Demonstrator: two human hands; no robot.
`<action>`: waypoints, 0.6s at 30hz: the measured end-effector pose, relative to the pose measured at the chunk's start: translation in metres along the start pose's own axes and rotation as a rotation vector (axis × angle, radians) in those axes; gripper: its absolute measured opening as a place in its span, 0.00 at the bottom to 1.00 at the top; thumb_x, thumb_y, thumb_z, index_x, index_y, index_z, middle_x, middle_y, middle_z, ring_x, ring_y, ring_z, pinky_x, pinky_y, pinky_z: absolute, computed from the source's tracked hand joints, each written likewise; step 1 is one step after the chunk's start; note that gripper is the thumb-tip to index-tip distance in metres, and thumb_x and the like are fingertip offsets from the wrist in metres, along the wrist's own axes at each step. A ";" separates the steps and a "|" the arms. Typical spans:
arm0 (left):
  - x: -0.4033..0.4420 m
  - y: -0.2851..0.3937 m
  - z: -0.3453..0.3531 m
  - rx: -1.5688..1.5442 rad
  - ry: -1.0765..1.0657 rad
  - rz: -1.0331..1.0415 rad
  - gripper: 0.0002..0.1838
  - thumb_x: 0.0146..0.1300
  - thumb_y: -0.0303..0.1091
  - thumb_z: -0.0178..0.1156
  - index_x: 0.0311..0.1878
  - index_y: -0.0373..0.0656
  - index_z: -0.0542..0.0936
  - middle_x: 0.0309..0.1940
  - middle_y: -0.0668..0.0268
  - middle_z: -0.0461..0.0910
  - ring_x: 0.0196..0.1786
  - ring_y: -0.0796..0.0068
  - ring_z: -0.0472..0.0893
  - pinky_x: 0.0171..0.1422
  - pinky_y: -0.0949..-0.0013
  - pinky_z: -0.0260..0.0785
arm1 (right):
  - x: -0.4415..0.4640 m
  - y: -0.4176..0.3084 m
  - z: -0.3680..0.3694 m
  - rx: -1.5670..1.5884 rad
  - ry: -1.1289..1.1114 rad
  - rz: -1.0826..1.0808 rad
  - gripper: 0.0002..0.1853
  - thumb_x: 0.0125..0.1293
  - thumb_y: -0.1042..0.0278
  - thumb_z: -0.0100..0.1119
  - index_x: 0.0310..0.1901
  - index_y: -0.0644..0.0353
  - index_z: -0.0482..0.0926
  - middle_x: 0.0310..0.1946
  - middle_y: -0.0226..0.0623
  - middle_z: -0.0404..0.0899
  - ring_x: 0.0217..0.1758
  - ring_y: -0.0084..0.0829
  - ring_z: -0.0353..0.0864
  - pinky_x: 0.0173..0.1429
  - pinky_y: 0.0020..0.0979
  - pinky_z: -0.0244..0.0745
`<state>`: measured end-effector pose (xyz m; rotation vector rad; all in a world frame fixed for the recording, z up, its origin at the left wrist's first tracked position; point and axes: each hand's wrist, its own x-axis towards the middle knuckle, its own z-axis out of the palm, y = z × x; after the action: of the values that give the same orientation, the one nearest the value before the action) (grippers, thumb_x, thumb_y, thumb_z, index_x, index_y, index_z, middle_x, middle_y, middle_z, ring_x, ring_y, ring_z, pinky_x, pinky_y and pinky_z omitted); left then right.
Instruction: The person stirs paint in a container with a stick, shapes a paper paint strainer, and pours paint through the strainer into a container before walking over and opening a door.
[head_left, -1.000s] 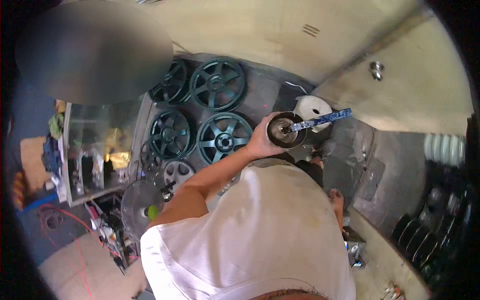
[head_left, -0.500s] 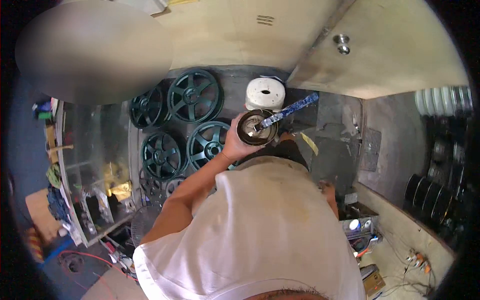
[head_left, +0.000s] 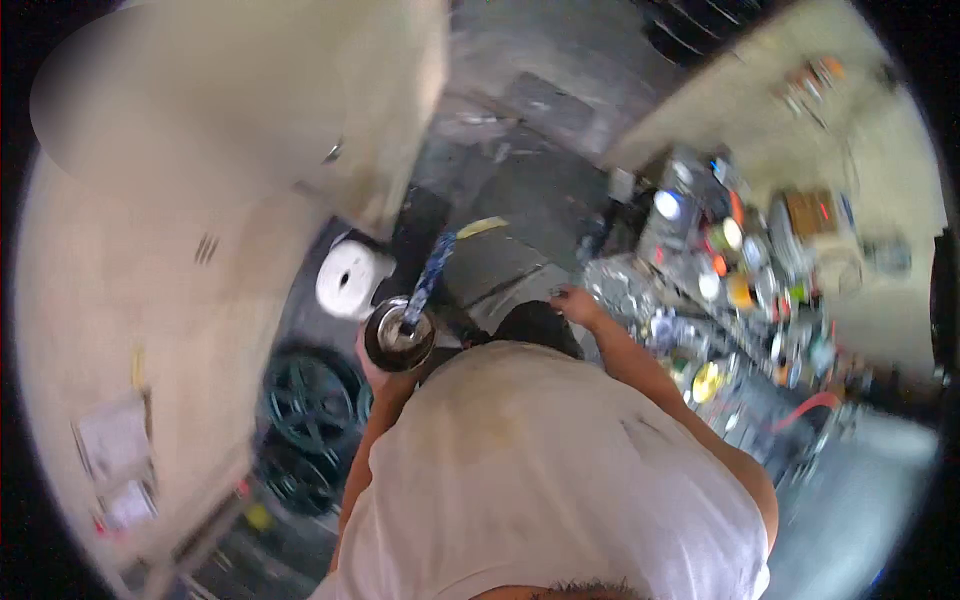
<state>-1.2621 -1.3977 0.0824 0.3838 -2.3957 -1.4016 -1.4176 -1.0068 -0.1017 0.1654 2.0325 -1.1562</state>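
A round can (head_left: pixel 385 352) with a dark rim and pale, greyish contents is in my left hand (head_left: pixel 373 375), whose fingers wrap round its outer side. A paint-smeared blue and white stick (head_left: pixel 430 275) stands tilted in the can, its upper end leaning over the rim. My right hand (head_left: pixel 580 308) is away from the can, beside my dark shorts and close to the cluttered bench on the right. Its fingers are small and blurred, so I cannot make out whether they hold anything.
A white roll (head_left: pixel 346 280) stands on the floor just beyond the can. Dark green wheel rims (head_left: pixel 312 402) lie at the lower left. Several cans, jars and tools crowd the bench (head_left: pixel 720 265) at right. Pale panels (head_left: pixel 150 300) line the left side.
My view has turned to the right, bringing the cluttered bench closer in and shifting the wheel rims down to the left. My left hand still holds the can; my right arm now reaches out more visibly.
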 end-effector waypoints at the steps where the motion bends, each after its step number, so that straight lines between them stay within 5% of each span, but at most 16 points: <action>1: 0.007 0.010 0.011 0.053 -0.104 0.081 0.54 0.40 0.29 0.83 0.71 0.40 0.61 0.62 0.58 0.75 0.64 0.62 0.76 0.71 0.57 0.67 | -0.013 0.006 -0.007 -0.022 0.032 0.032 0.26 0.67 0.50 0.66 0.54 0.67 0.81 0.40 0.45 0.87 0.39 0.34 0.86 0.46 0.35 0.79; 8: -0.003 0.067 0.118 -0.125 -0.379 0.215 0.55 0.41 0.32 0.82 0.73 0.39 0.59 0.67 0.56 0.69 0.69 0.60 0.71 0.75 0.55 0.62 | -0.172 0.173 -0.048 0.136 0.275 0.296 0.25 0.67 0.50 0.66 0.53 0.67 0.82 0.39 0.45 0.87 0.39 0.32 0.86 0.45 0.34 0.79; 10: -0.014 0.086 0.145 -0.202 -0.412 0.283 0.56 0.39 0.33 0.83 0.72 0.39 0.60 0.67 0.56 0.69 0.69 0.59 0.71 0.75 0.55 0.62 | -0.232 0.222 -0.050 0.053 0.340 0.338 0.31 0.61 0.50 0.69 0.60 0.65 0.80 0.42 0.51 0.87 0.45 0.45 0.87 0.54 0.39 0.79; 12: -0.038 0.111 0.173 -0.277 -0.427 0.330 0.58 0.38 0.34 0.84 0.72 0.38 0.59 0.67 0.55 0.68 0.69 0.59 0.71 0.75 0.55 0.62 | -0.259 0.346 -0.026 0.228 0.503 0.283 0.22 0.67 0.56 0.66 0.51 0.67 0.83 0.38 0.41 0.87 0.39 0.30 0.85 0.42 0.35 0.79; 13: -0.054 0.120 0.184 -0.275 -0.422 0.327 0.59 0.39 0.34 0.84 0.73 0.38 0.58 0.67 0.54 0.68 0.69 0.59 0.70 0.75 0.55 0.62 | -0.293 0.342 -0.037 0.504 0.454 0.356 0.20 0.67 0.58 0.66 0.53 0.64 0.83 0.36 0.37 0.87 0.37 0.30 0.84 0.39 0.34 0.79; 14: -0.073 0.117 0.194 -0.350 -0.430 0.265 0.58 0.42 0.32 0.83 0.74 0.39 0.56 0.69 0.55 0.66 0.70 0.60 0.69 0.76 0.55 0.61 | -0.291 0.419 -0.031 0.233 0.477 0.303 0.16 0.68 0.59 0.65 0.51 0.62 0.84 0.35 0.35 0.87 0.34 0.30 0.84 0.38 0.34 0.78; 16: -0.115 0.141 0.186 -0.442 -0.478 0.017 0.50 0.49 0.26 0.79 0.73 0.38 0.59 0.67 0.57 0.70 0.68 0.64 0.72 0.75 0.58 0.64 | -0.316 0.440 -0.067 0.034 0.438 0.228 0.15 0.63 0.60 0.67 0.47 0.61 0.87 0.35 0.41 0.88 0.35 0.36 0.86 0.42 0.40 0.79; 18: -0.138 0.178 0.184 -0.458 -0.509 -0.050 0.48 0.51 0.24 0.77 0.73 0.38 0.61 0.66 0.58 0.71 0.67 0.65 0.73 0.74 0.59 0.66 | -0.313 0.449 -0.123 -0.060 0.530 0.314 0.14 0.64 0.63 0.63 0.49 0.55 0.87 0.47 0.49 0.87 0.52 0.48 0.86 0.56 0.43 0.76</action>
<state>-1.2247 -1.1137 0.1335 -0.0417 -2.3164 -2.2182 -1.0653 -0.5739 -0.1570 0.8025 2.3772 -0.9125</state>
